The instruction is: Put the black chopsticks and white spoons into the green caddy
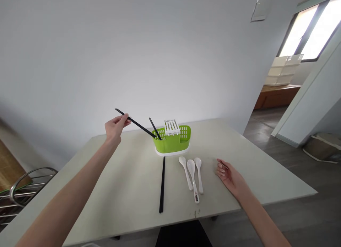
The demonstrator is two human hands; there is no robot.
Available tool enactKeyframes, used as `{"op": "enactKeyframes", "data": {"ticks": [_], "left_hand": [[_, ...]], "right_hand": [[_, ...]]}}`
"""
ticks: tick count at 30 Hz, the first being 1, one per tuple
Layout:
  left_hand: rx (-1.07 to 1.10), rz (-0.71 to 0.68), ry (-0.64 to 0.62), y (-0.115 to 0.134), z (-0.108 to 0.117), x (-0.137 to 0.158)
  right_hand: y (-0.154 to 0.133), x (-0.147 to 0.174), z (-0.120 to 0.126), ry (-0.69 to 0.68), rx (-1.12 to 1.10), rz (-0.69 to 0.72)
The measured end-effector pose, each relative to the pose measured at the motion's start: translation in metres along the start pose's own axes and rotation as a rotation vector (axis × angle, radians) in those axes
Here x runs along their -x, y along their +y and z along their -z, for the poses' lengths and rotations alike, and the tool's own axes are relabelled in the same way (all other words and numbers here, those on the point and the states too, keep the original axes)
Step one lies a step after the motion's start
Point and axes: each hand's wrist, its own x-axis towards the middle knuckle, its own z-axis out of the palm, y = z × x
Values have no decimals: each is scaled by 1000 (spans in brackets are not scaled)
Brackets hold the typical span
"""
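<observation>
My left hand [117,127] is closed around a pair of black chopsticks [140,125], held at a slant. Their lower ends reach the left rim of a green cutlery basket [172,145] with a white base. Another pair of black chopsticks [154,127] leans inside the basket's left part. One more black pair [162,186] lies on the table in front of it. To the right of that pair are three white spoons [192,167], bowls toward the basket. My right hand [228,176] rests on the table beside the spoons, fingers loosely curled, with nothing visibly held.
The basket and utensils are on a pale table [128,204], close to a plain wall [133,62]. A metal rack [29,186] stands beyond the left edge. White stacked boxes [282,70] are by the window at the right, and a bin [323,147] is on the floor.
</observation>
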Motion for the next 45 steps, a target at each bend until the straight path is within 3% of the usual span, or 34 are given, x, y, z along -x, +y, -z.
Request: {"op": "enactKeyframes", "data": {"ticks": [6, 11, 18, 25, 34, 41, 43, 45], "left_hand": [[-99, 42, -31, -26, -19, -6], [-216, 34, -161, -45, -37, -7], [-326, 59, -277, -69, -57, -6], [-353, 113, -336, -82, -63, -2], [-386, 127, -385, -86, -57, 0], [-400, 108, -405, -86, -27, 12], [-450, 112, -504, -85, -14, 20], [-546, 145, -712, -84, -3, 35]], "right_hand": [[9, 27, -2, -3, 124, 23], [10, 43, -11, -32, 302, 22], [9, 42, -12, 8, 294, 11], [13, 43, -8, 6, 286, 30], [13, 42, -6, 11, 293, 35], [11, 42, -10, 31, 307, 36], [11, 43, -11, 37, 317, 31], [11, 43, -11, 35, 326, 24]]}}
